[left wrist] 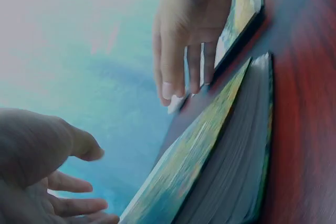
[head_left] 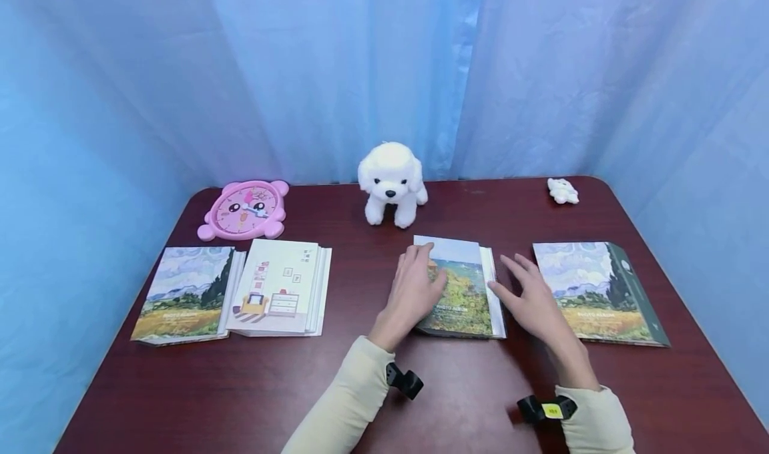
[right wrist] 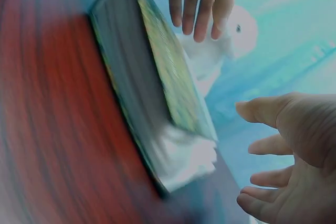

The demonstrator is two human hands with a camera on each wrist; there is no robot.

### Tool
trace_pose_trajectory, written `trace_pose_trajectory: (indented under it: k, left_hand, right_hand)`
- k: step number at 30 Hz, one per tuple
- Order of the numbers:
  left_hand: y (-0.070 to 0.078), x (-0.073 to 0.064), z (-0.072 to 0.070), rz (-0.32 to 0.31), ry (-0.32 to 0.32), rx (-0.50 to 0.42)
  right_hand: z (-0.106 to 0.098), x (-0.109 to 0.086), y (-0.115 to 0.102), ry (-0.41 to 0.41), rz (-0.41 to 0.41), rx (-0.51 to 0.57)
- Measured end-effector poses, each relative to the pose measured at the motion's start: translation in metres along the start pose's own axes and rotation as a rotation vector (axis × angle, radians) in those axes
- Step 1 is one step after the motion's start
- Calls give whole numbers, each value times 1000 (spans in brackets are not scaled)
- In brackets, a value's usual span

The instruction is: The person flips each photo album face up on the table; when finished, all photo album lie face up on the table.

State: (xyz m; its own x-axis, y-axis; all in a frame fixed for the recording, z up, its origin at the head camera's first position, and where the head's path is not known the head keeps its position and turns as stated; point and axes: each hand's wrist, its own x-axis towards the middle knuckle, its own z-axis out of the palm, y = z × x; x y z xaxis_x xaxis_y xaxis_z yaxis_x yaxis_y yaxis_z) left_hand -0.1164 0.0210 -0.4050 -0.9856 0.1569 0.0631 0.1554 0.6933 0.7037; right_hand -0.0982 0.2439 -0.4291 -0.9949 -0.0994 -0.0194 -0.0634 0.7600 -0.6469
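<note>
A photo album (head_left: 459,294) with a painted seaside cover lies on the table, its white page edges showing on the right. My left hand (head_left: 414,284) is over its left side, fingers spread loosely. Off its right edge is my right hand (head_left: 529,294), thumb apart from the fingers and nothing in its grasp. In the left wrist view the album's cover (left wrist: 194,150) slants up over its pages between the two hands. The right wrist view shows the album's page block (right wrist: 131,66) from the front, with my right hand (right wrist: 294,156) beside it.
To the right lies an album with a wheat-field cover (head_left: 595,294); a similar album (head_left: 186,294) and a white one with a room drawing (head_left: 276,287) lie left. Behind are a pink clock (head_left: 243,207), a white plush dog (head_left: 392,180) and a small white toy (head_left: 563,191).
</note>
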Motion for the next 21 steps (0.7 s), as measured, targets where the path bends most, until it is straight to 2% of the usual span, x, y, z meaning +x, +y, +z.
trace_pose_trajectory:
  k: [4, 10, 21]
  left_hand:
    - [7, 2, 12, 46, -33, -46]
    - [25, 6, 34, 58, -112, -80]
    - [65, 10, 68, 57, -275, -53]
  right_hand:
    - [-19, -4, 12, 50, 12, -17]
    - [-50, -13, 39, 126, 46, -73]
    - [-90, -34, 82, 176, 113, -105]
